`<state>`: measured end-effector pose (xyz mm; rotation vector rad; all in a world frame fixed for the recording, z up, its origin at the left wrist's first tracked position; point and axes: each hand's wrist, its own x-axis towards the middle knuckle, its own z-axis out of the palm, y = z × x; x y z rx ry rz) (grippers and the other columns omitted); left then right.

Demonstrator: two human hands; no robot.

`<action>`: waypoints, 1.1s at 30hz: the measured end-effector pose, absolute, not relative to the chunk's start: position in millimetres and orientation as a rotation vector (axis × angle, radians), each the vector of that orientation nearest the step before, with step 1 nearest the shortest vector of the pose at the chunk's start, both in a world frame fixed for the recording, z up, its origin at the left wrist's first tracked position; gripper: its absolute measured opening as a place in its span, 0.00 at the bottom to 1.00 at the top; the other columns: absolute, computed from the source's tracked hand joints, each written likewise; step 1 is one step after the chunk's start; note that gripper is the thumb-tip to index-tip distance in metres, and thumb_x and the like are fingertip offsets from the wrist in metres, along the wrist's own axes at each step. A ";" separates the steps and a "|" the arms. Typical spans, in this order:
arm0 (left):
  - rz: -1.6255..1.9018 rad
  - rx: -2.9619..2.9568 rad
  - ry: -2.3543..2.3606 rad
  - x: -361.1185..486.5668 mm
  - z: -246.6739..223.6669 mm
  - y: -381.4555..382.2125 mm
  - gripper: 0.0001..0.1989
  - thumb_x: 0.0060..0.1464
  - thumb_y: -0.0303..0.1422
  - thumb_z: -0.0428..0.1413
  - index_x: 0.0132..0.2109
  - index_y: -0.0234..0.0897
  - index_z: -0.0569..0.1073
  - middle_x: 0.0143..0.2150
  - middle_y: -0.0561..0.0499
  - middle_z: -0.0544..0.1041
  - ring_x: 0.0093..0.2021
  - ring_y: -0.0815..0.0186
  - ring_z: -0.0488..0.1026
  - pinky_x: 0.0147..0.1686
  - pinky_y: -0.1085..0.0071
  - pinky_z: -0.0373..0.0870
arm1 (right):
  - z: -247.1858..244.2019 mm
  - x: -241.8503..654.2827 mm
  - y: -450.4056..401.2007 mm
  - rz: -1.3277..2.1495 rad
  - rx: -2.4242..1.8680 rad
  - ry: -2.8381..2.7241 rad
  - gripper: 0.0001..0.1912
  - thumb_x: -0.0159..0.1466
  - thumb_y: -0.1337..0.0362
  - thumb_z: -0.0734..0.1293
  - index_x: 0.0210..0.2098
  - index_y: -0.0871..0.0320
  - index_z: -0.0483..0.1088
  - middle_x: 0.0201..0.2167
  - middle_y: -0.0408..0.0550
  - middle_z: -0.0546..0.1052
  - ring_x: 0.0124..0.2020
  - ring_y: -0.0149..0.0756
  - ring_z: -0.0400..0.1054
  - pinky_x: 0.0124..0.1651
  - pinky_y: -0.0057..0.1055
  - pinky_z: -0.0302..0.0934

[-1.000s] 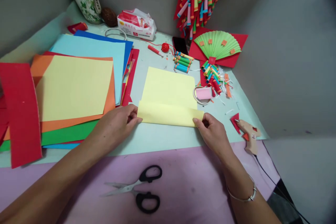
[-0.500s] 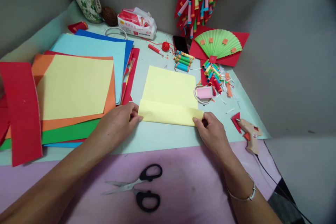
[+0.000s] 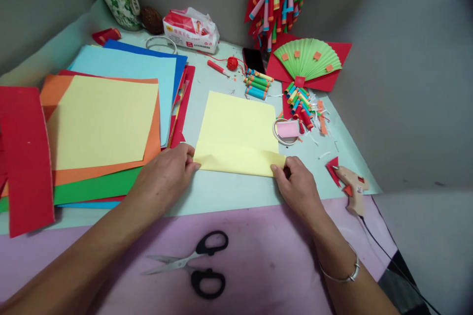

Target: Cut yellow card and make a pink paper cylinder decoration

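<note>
A sheet of yellow paper (image 3: 238, 120) lies on the pale table cover, its near edge folded up into a strip. My left hand (image 3: 170, 172) pinches the left end of that fold between thumb and fingers. At the right end, my right hand (image 3: 297, 182) grips the fold the same way, thumb on top. A tape roll (image 3: 274, 133) with a pink paper piece (image 3: 288, 129) beside the sheet touches or overlaps its right edge; I cannot tell which. Open-bladed scissors (image 3: 188, 263) with black handles lie on the purple cloth nearer me.
Coloured paper sheets (image 3: 107, 123) are stacked at left, with a red strip (image 3: 27, 157) over them. A glue gun (image 3: 353, 187) with a cord lies at right. Behind are small paper rolls (image 3: 257, 83), a phone (image 3: 254, 60), a green paper fan (image 3: 308, 59) and a tissue pack (image 3: 191, 30).
The folded strip's left end now lines up closer with the sheet's left edge. Both hands stay at the fold's ends, nearly still. The view has shifted slightly.
</note>
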<state>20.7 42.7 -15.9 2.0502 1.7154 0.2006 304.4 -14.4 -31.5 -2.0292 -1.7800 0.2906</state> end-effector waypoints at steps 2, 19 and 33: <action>0.183 2.053 1.722 21.6 -16.0 42.4 0.08 0.58 0.38 0.47 0.42 0.41 0.65 0.37 0.45 0.77 0.42 0.51 0.72 0.35 0.61 0.63 | -31.8 304.1 -14.4 0.293 -2.032 -1.776 0.15 0.65 0.61 0.62 0.25 0.53 0.52 0.26 0.40 0.61 0.26 0.34 0.56 0.31 0.32 0.49; 0.201 2.059 1.782 26.7 -15.1 37.0 0.14 0.60 0.36 0.47 0.51 0.37 0.67 0.40 0.44 0.78 0.45 0.49 0.72 0.36 0.59 0.66 | -31.0 303.9 -14.7 0.301 -2.041 -1.784 0.14 0.65 0.61 0.61 0.26 0.53 0.52 0.27 0.41 0.61 0.27 0.35 0.57 0.31 0.32 0.50; 0.226 2.139 1.858 31.4 -20.9 31.5 0.15 0.62 0.36 0.46 0.53 0.36 0.66 0.45 0.42 0.77 0.47 0.48 0.71 0.35 0.59 0.65 | -33.0 304.5 -14.3 0.290 -2.043 -1.803 0.13 0.66 0.61 0.60 0.27 0.53 0.53 0.28 0.42 0.62 0.27 0.35 0.57 0.31 0.33 0.50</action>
